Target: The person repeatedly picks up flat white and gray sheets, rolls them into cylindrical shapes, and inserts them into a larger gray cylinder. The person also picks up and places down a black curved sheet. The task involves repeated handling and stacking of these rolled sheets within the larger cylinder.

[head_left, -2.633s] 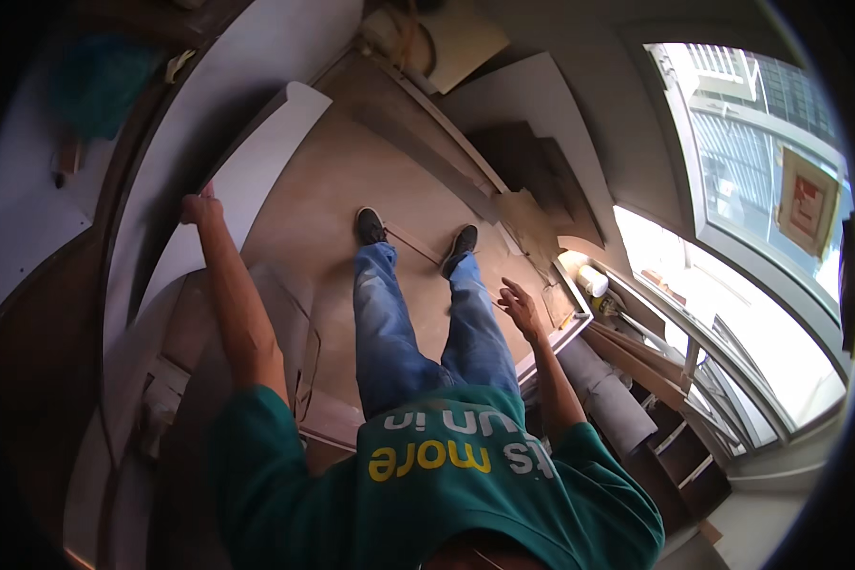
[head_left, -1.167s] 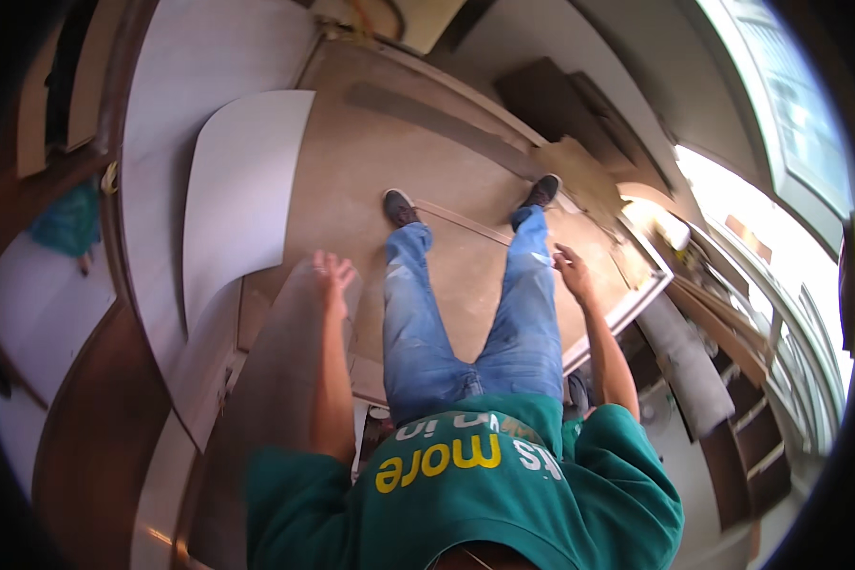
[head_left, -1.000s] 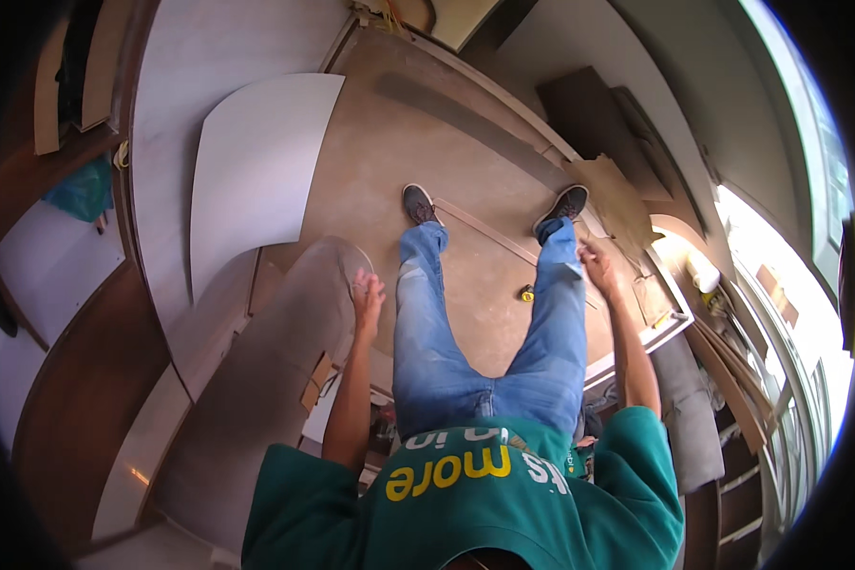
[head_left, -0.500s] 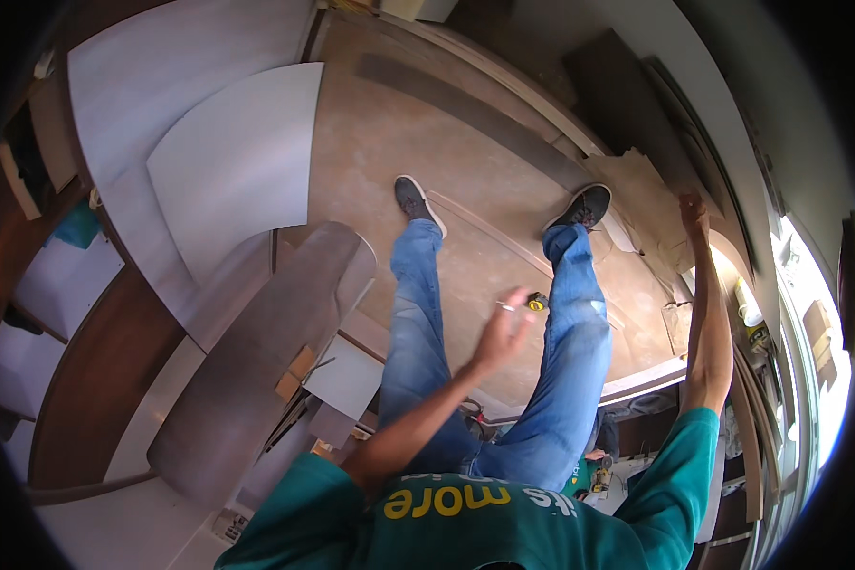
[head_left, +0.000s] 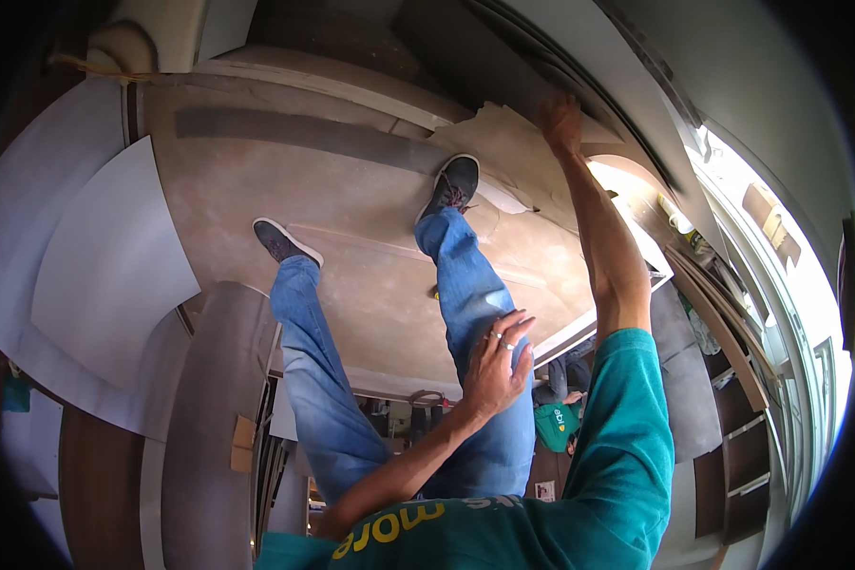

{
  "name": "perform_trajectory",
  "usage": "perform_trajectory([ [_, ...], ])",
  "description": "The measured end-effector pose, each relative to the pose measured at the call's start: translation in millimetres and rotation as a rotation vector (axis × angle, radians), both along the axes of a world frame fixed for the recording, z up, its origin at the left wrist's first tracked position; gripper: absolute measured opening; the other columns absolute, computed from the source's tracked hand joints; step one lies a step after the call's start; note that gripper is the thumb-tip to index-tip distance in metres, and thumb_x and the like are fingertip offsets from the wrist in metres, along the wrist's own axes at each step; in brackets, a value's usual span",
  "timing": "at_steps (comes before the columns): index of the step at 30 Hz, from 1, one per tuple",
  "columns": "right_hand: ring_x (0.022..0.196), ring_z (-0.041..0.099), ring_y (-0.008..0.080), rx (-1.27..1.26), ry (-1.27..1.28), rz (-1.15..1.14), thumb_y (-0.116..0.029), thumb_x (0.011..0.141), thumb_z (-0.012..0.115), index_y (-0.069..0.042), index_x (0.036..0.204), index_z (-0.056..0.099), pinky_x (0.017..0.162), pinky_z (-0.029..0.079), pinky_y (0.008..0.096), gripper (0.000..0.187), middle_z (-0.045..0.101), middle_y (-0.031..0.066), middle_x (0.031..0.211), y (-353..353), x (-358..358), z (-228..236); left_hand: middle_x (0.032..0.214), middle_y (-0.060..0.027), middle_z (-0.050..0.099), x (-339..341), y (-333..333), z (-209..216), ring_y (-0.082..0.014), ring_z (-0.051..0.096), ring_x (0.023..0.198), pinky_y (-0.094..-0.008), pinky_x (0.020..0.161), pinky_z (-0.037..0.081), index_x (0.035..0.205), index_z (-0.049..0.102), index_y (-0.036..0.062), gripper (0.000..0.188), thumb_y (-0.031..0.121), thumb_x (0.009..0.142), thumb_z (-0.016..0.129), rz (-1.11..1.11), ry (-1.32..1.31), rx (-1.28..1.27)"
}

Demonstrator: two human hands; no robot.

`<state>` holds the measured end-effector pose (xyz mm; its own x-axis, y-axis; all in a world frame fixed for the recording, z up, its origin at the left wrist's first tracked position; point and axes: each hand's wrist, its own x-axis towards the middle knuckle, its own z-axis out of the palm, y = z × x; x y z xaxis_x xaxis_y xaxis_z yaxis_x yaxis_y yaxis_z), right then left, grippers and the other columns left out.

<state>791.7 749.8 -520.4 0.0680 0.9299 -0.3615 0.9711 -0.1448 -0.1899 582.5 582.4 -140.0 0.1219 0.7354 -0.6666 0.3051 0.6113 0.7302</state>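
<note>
Overhead, the person's right hand [head_left: 560, 122] reaches far up and forward, its arm stretched straight, and presses against the upper edge of a pale, ragged-edged sheet [head_left: 503, 157] that lies on the large brown wooden board [head_left: 351, 218]. Whether the fingers curl round the sheet's edge or only rest flat on it cannot be told; the hand is turned away and partly in shadow. The left hand [head_left: 499, 356] hangs loose over the right thigh, fingers spread and holding nothing, with rings on two fingers. The person stands on the board in blue jeans, the left dark shoe [head_left: 280, 242] set nearer the board's middle and the right dark shoe [head_left: 453, 185] planted just beside the pale sheet, touching its lower edge. A white panel [head_left: 109, 266] leans at the left of the board, and a grey rounded panel [head_left: 214, 408] stands below it. Wooden slats [head_left: 722, 323] are stacked along the bright window side at the right, well apart from the left hand.
</note>
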Motion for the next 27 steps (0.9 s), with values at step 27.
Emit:
perform_trajectory([
  [27, 0.087, 0.060, 0.0340, 0.215, 0.472, 0.430, -0.001, 0.086, 0.059, -0.005, 0.104, 0.064, 0.078, 0.048, 0.0436, 0.019, 0.064, 0.0134, 0.094, -3.5, -44.5, 448.6, 0.113, -0.0153, 0.059, -41.5, -45.0, 18.7, -0.0248, 0.064, 0.098, -0.0377, 0.084, 0.052, 0.124, 0.055, 0.0015, 0.032, 0.010, 0.093, 0.059, 0.374, 0.124, 0.092],
])
